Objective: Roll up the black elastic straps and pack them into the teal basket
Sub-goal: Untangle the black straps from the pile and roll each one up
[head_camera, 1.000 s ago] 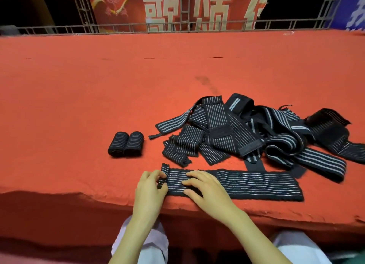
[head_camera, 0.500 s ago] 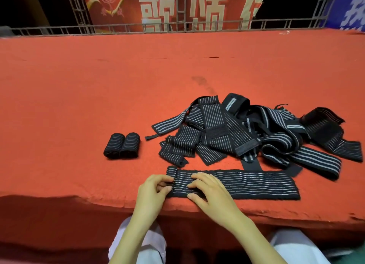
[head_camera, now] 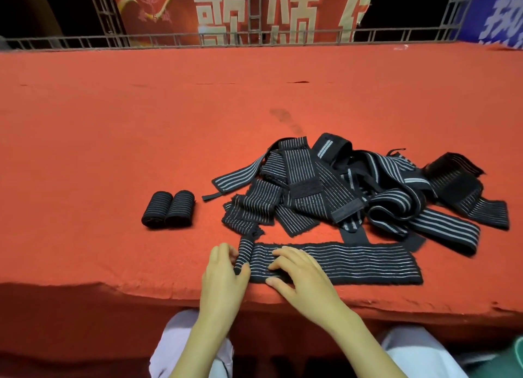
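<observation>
A black elastic strap with thin white stripes (head_camera: 353, 264) lies flat along the near edge of the red surface. Its left end is wound into a small roll (head_camera: 244, 253). My left hand (head_camera: 223, 278) curls around that roll, thumb and fingers on it. My right hand (head_camera: 300, 273) presses flat on the strap just right of the roll. Two finished rolls (head_camera: 169, 208) lie side by side to the left. A tangled pile of more straps (head_camera: 353, 190) sits behind. A teal corner, perhaps the basket (head_camera: 509, 358), shows at the bottom right.
The red carpeted surface (head_camera: 141, 122) stretches far back to a metal railing (head_camera: 254, 36) with banners behind it. Its near edge (head_camera: 113, 288) is ragged. My knees in light trousers show below the edge.
The roll at the strap's left end has grown thicker and moved a little to the right. My left hand has followed it; my right hand stays pressed on the strap.
</observation>
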{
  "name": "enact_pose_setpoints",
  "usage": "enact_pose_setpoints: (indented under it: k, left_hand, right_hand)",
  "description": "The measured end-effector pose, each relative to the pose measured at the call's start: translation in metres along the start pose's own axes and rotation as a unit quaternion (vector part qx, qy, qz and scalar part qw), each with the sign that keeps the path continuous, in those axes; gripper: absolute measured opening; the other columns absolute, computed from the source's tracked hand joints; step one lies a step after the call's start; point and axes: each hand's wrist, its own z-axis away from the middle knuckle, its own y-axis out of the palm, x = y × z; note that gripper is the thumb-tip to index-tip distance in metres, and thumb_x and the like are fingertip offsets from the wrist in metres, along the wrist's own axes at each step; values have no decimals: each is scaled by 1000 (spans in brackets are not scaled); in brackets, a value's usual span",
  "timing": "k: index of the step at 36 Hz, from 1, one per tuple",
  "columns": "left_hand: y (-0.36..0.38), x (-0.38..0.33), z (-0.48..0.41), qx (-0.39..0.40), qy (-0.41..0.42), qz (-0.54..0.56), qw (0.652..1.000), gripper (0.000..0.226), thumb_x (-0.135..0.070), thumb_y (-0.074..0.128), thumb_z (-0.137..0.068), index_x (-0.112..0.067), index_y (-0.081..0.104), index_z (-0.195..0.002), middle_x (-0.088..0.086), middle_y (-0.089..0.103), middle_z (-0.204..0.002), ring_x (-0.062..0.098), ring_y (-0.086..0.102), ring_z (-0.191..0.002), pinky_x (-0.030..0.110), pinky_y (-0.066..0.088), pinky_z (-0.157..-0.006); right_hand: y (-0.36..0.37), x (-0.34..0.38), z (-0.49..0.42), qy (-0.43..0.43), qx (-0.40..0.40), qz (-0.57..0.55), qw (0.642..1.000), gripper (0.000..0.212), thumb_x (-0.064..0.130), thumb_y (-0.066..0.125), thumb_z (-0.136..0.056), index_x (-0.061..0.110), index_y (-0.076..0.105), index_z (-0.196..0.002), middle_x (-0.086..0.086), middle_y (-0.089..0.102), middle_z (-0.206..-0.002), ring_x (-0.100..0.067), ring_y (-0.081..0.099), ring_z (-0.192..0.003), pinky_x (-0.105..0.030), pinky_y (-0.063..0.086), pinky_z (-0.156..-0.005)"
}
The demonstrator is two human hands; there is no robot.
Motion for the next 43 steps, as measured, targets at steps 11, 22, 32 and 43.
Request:
enact_pose_setpoints:
  k: [11, 22, 32, 43]
  left_hand:
    - [19, -2, 3, -18, 93, 39, 995, 21, -11, 73, -79, -18, 57, -89, -14, 51, -87, 10, 52, -83, 22, 40, -76]
    - [7, 1, -3, 80, 85, 110, 987, 24, 0, 66, -83, -22, 72, -90, -14, 62, -86, -2, 55, -78, 5, 38, -72]
    - [14, -10, -7, 95, -21, 59, 993, 29, -28, 71, -79, -27, 48, -97, -9, 57, -71, 12, 55, -67, 26, 42, -66]
    - [-19, 6, -12, 27, -93, 95, 991, 21, -18, 70, -75, -23, 54, -87, -2, 60, -57, 17, 58, -59, 38, 45, -66]
  right_hand:
    - [-9, -10, 7, 14, -4, 5, 1000, 40, 56, 43, -82, 26, 65, -98, 15, 56, -122, 0, 41, -121, -16, 20, -102]
    - [-15, -9, 5, 24, 16, 12, 1000, 45, 60, 38, -80, 28, 64, -100, 18, 53, -120, 0, 40, -120, -12, 16, -101]
    - [-18, -7, -4, 16, 56, 7, 998, 46, 56, 35, -84, 33, 60, -115, 13, 50, -121, -6, 39, -123, -26, 24, -106]
    - [0, 13, -20, 0, 72, -6, 997, 49, 61, 33, -80, 31, 62, -106, 6, 46, -130, -12, 30, -132, -32, 17, -111]
